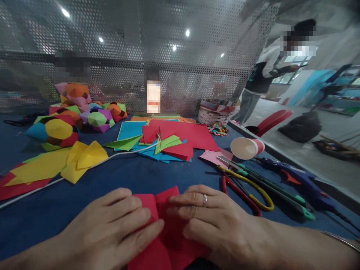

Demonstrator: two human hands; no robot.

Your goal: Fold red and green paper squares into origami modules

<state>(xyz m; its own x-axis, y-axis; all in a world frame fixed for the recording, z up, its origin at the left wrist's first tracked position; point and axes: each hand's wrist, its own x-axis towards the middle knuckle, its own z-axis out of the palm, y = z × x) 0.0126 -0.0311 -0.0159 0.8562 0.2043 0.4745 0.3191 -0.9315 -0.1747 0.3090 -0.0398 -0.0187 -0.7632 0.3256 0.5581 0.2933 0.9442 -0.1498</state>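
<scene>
A folded piece of red paper lies low in the middle of the head view, with both hands on it. From the left, my left hand bends its fingers closed over the paper's left flap. My right hand, with a ring on one finger, holds the right part, its fingertips pressed together on the sheet. A raised crease runs between the hands. Part of the paper's near edge is hidden beneath them. Scissors with one yellow and one red handle lie just beyond my right hand.
A green cutter knife, a dark blue glue gun and a tipped paper cup lie at right. Coloured sheets are stacked ahead. Yellow paper pieces, a white cord and several paper balls occupy the left. A person stands beyond.
</scene>
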